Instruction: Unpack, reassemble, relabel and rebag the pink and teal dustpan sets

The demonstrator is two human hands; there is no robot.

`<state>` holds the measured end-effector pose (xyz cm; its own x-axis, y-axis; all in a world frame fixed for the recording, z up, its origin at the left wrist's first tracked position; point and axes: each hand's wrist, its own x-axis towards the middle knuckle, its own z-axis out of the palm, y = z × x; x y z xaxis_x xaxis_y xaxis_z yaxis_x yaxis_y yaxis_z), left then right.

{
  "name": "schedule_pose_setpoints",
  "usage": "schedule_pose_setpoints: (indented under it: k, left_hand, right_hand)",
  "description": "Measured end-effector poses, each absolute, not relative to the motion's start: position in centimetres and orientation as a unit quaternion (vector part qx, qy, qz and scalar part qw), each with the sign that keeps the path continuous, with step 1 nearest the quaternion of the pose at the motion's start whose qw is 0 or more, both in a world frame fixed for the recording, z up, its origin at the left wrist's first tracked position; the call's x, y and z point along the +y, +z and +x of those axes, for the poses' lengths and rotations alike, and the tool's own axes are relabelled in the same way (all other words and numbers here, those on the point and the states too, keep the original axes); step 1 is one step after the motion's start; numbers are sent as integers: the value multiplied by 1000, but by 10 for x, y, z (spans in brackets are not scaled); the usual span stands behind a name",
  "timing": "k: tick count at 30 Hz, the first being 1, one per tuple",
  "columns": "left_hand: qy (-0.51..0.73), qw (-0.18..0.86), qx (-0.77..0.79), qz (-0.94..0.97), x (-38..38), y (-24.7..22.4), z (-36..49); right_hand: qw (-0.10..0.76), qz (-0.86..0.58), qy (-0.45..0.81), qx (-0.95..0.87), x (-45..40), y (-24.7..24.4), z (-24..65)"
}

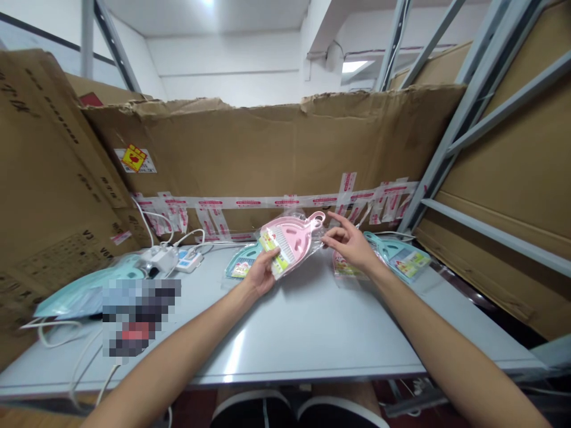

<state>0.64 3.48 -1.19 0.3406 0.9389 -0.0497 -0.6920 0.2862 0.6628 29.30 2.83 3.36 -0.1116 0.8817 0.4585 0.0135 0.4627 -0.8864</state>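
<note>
Left hand (262,274) fingers hold the pink dustpan (304,233); right hand (351,242) at its three o'clock, fingers part-spread, grip unclear.

Pixelated patch (138,318), pink package (345,268) partly behind right hand (350,241)

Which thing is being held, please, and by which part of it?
The left hand holds the pink dustpan set by its lower, labelled edge; whether the right hand pinches the wrap is unclear.
</note>
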Motion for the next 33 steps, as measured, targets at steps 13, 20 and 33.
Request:
schedule_pose_setpoints:
  k: [13, 20, 33]
  left_hand:
    - [494, 796, 250, 244, 38, -22, 11]
    - [493, 791, 253, 259, 35, -23, 13]
    - [441, 807, 250, 303, 27, -21, 15]
  right_hand:
    - [701, -352, 235, -574, 32, 37, 291]
    - [646, -403, 400, -510, 38, 38, 299]
    - [549, -344, 654, -390, 36, 48, 310]
